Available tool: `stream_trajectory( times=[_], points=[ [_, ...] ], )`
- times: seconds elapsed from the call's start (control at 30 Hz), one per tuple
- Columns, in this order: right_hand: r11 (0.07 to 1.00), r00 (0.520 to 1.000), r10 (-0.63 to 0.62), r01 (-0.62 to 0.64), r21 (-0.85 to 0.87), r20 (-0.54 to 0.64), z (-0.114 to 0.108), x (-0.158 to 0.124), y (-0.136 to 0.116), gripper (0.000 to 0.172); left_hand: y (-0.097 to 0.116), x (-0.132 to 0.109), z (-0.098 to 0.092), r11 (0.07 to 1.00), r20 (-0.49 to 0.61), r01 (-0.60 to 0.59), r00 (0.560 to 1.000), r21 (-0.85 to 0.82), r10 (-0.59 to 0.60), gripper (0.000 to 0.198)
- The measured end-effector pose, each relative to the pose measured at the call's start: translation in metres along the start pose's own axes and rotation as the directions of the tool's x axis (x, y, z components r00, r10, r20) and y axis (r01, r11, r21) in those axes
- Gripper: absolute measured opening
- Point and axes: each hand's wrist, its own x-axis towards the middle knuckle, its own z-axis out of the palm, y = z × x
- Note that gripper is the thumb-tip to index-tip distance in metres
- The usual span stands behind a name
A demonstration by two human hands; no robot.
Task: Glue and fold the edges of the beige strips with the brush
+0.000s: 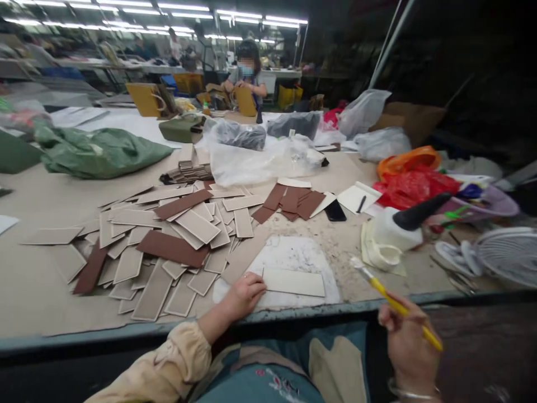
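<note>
My left hand [244, 294] rests on the table's near edge, fingers curled, its fingertips touching the left end of a pale rectangular card [293, 281]. The card lies flat on a white glue-stained work sheet [293, 254]. My right hand [409, 347] is held over my lap, closed round a yellow-handled brush [396, 305] whose bristle tip points up and left, above the table edge. A white glue bottle with a black nozzle [398, 224] lies on its side to the right of the sheet.
Several beige and brown cards [168, 246] lie spread to the left, with a small brown pile [293, 201] behind the sheet. Plastic bags [251, 154], a green sack [100, 151], a red bag [413, 187] and a fan [503, 252] crowd the table. Another person [247, 73] works at the far end.
</note>
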Motion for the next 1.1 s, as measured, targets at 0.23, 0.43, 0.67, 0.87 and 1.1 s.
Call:
stream_trajectory(
  times=[0.23, 0.43, 0.67, 0.87, 1.1],
  points=[
    [0.922, 0.915, 0.264, -0.332, 0.201, 0.305, 0.083, -0.032, -0.008, 0.048, 0.001, -0.008, -0.002, 0.997, -0.017, -0.065, 0.998, 0.037, 0.066, 0.021],
    [0.927, 0.863, 0.273, -0.354, 0.124, 0.425, 0.121, -0.032, -0.005, 0.046, 0.001, -0.009, 0.001, 0.993, -0.012, -0.097, 0.995, 0.071, 0.099, 0.021],
    [0.941, 0.837, 0.269, -0.335, 0.057, 0.476, 0.138, -0.035, -0.008, 0.049, 0.002, -0.01, 0.001, 0.994, 0.034, -0.109, 0.994, 0.028, 0.108, 0.023],
    [0.938, 0.816, 0.29, -0.346, 0.02, 0.501, 0.145, -0.034, -0.011, 0.053, 0.001, -0.01, 0.003, 0.996, 0.038, -0.089, 0.995, 0.023, 0.088, 0.02],
    [0.945, 0.808, 0.293, -0.326, -0.027, 0.51, 0.145, -0.031, -0.007, 0.05, 0.002, -0.009, 0.003, 0.997, 0.033, -0.08, 0.996, 0.013, 0.08, 0.02]
  ],
)
